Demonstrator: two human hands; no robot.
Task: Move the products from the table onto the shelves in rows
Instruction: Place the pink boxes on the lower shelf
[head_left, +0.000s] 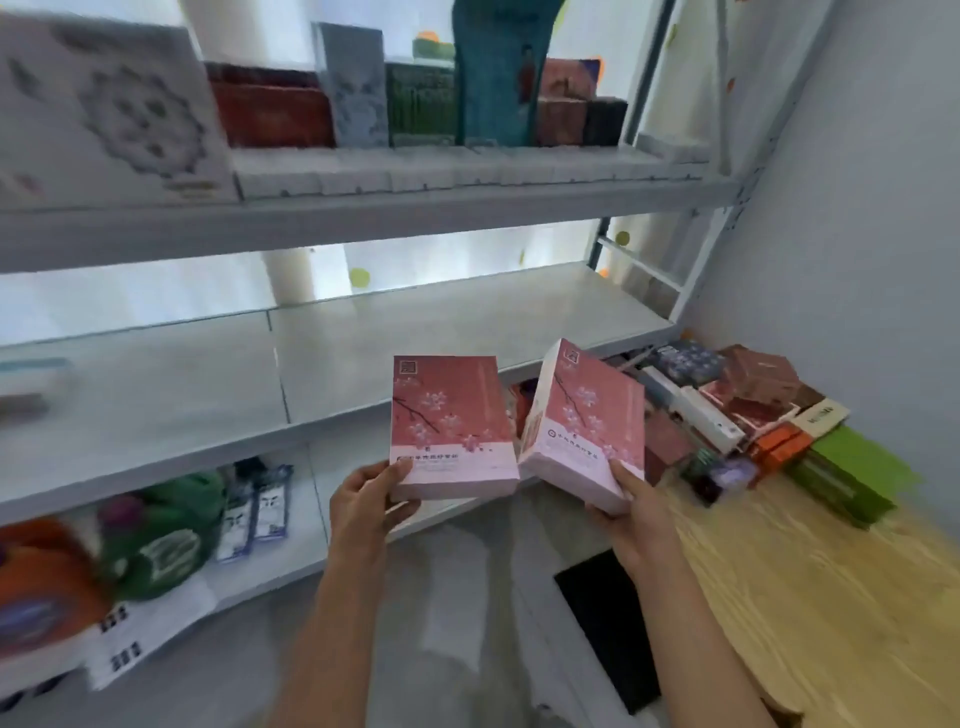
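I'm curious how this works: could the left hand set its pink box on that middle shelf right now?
Probably yes. The left hand holds its pink box just in front of the middle shelf, whose surface there looks bare.

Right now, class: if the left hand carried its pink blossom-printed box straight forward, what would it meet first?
Probably the grey middle shelf board. The left hand holds its pink blossom-printed box upright before that shelf's bare stretch; nothing shows between, though depth is uncertain.

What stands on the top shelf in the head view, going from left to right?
Large white patterned box → dark red box → tall pale blue box → green box → tall teal package → brown-red boxes → dark box.
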